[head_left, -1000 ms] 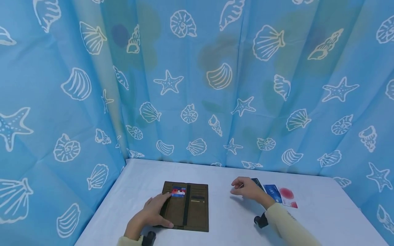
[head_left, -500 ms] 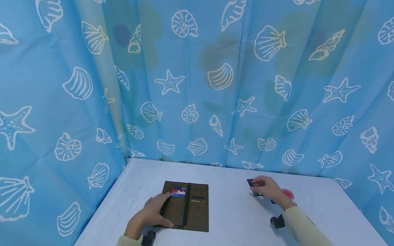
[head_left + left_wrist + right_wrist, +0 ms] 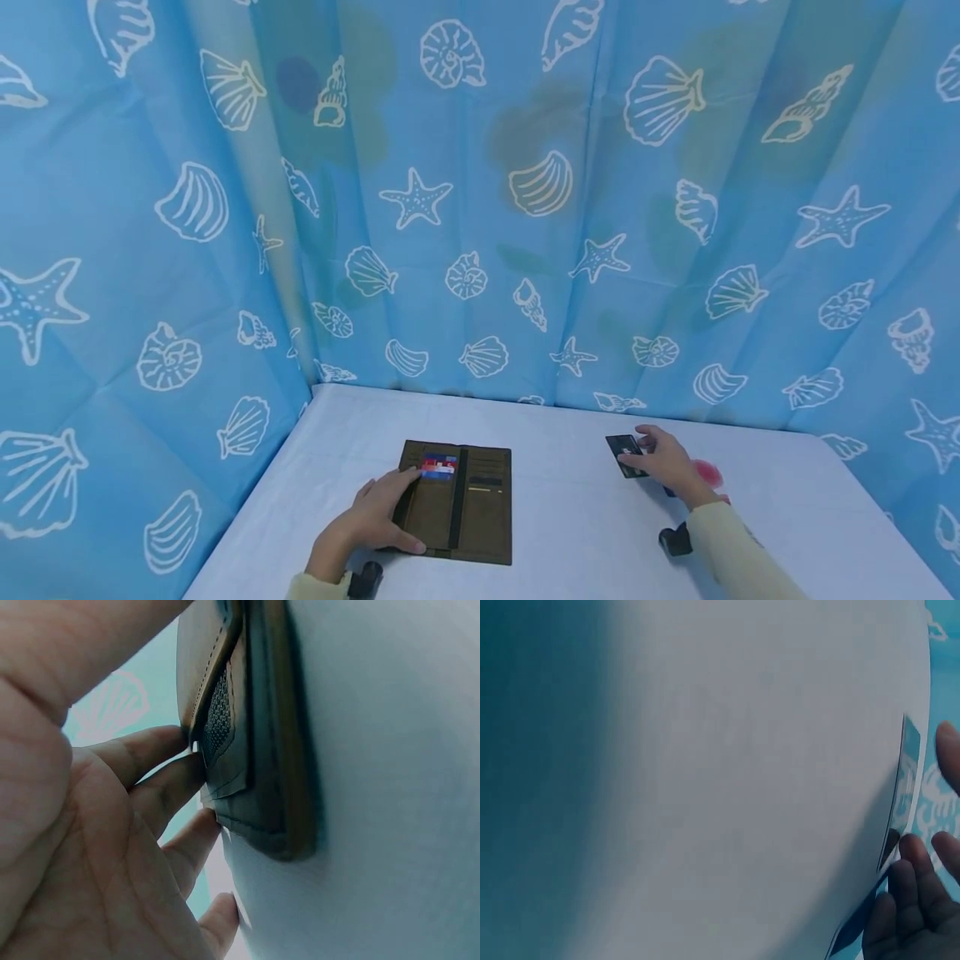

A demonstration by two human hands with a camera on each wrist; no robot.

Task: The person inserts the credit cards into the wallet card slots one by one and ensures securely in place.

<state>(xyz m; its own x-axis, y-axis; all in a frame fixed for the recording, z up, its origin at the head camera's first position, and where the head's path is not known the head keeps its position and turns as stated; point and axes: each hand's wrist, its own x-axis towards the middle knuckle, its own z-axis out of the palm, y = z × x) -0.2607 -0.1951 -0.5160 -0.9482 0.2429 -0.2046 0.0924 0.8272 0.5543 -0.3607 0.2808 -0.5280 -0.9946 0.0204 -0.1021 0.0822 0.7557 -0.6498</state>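
My left hand [image 3: 378, 512] rests over the left side of an open brown wallet [image 3: 483, 525], thumb near its bottom edge and fingers loosely extended. In the left wrist view, fingertips touch the rim of the wallet [image 3: 262, 787]. A red-and-blue card [image 3: 438, 467] sits in one of its slots, beside a dark strap [image 3: 458, 500]. My right hand [image 3: 671, 467] is over a black card [image 3: 619, 447] lying on the table, thumb overlapping it. The right wrist view shows the hand [image 3: 922, 907] with fingers apart, fingertips at the end of the card [image 3: 904, 784].
A white cloth covers the table [image 3: 562, 533]. Beyond the right hand, a pink-and-white card [image 3: 707, 473] shows partly, with a blue card mostly hidden under the hand. A blue shell-patterned curtain [image 3: 480, 208] stands behind and at the sides.
The right hand has moved right onto the black card, which has shifted slightly left; its fingers now uncover more of the card. The left hand stays on the wallet.
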